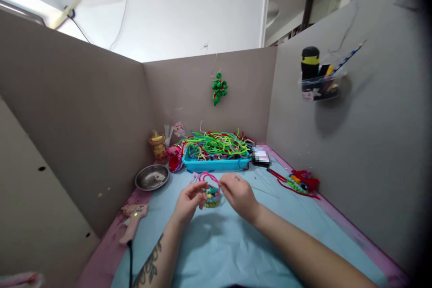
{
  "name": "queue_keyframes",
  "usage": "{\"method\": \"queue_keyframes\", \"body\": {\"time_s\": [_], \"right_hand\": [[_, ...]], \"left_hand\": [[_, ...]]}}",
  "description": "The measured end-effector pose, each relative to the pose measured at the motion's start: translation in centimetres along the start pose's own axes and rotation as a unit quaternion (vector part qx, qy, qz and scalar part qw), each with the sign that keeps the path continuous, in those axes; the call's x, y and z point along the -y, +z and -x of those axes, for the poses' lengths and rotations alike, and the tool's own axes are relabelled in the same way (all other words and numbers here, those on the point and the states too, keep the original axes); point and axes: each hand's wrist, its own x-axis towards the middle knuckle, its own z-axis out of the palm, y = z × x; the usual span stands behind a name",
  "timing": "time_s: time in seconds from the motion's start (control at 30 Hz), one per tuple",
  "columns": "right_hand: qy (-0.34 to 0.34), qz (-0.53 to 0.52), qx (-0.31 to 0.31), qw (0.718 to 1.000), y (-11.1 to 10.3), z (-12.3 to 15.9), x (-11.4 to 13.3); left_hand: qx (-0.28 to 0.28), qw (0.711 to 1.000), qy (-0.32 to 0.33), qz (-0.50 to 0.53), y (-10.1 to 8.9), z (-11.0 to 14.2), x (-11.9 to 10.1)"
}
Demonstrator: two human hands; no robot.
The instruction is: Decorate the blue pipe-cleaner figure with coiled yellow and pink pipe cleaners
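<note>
A small rounded piece of coiled or woven cords [212,198], in yellow, blue and teal, is held above the blue table cover. My left hand [189,201] grips its left side between thumb and fingers. Bright pink cord [209,175] loops up from the top of the piece. With fingertips pinched together, my right hand [239,194] holds the pink cord at the right side of the piece. The fingers of both hands partly hide the piece, so its exact shape cannot be made out.
Behind the hands stands a blue tray [216,165] heaped with colourful cords. To the left are a metal bowl [145,180] with small pale bits and a pink corded tool [135,225]. A colourful cord item [303,182] lies at right. Grey partitions [189,90] surround the table.
</note>
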Motion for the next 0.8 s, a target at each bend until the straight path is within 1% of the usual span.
{"method": "queue_keyframes", "body": {"time_s": [0.03, 0.07, 0.13, 0.2, 0.27, 0.33, 0.4, 0.47, 0.53, 0.6, 0.67, 0.73, 0.8], "right_hand": [[-0.040, 0.038, 0.015, 0.998, 0.4, 0.3, 0.2], [-0.073, 0.069, 0.017, 0.995, 0.7, 0.6, 0.3], [-0.135, 0.105, -0.008, 0.985, 1.1, 1.0, 0.4], [-0.193, 0.112, -0.038, 0.974, 1.2, 1.3, 0.3], [-0.227, 0.105, -0.044, 0.967, 1.0, 1.3, 0.2], [-0.219, 0.084, -0.036, 0.971, 0.8, 1.2, 0.2], [-0.163, 0.034, -0.038, 0.985, 0.6, 0.9, 0.5], [-0.067, -0.039, -0.041, 0.996, 0.6, 0.3, 1.0], [0.045, -0.129, -0.027, 0.990, 0.8, -0.3, 1.7], [0.144, -0.225, -0.004, 0.964, 1.3, -0.7, 2.1], [0.214, -0.304, 0.003, 0.928, 2.1, -0.8, 2.2], [0.253, -0.349, -0.001, 0.902, 3.2, -0.4, 1.9], [0.269, -0.371, 0.007, 0.889, 4.2, 0.2, 1.5]], "left_hand": [[-0.014, 1.000, 0.012, -0.016, 0.3, 0.0, -0.1], [-0.025, 0.999, 0.017, -0.035, 0.6, 0.0, -0.2], [-0.039, 0.996, 0.014, -0.075, 1.1, 0.0, -0.5], [-0.053, 0.993, 0.016, -0.102, 1.6, 0.0, -0.7], [-0.067, 0.991, 0.032, -0.113, 2.2, 0.0, -1.0], [-0.074, 0.989, 0.059, -0.114, 2.7, -0.1, -1.2], [-0.069, 0.988, 0.086, -0.105, 2.9, -0.1, -1.4], [-0.061, 0.988, 0.111, -0.089, 2.8, -0.2, -1.6], [-0.047, 0.988, 0.127, -0.074, 2.3, -0.4, -1.5], [-0.028, 0.988, 0.139, -0.057, 1.7, -0.5, -1.1], [-0.011, 0.989, 0.143, -0.043, 1.1, -0.6, -0.5], [0.005, 0.990, 0.136, -0.040, 0.6, -0.6, 0.2], [0.020, 0.991, 0.123, -0.055, 0.2, -0.4, 0.7]]}}
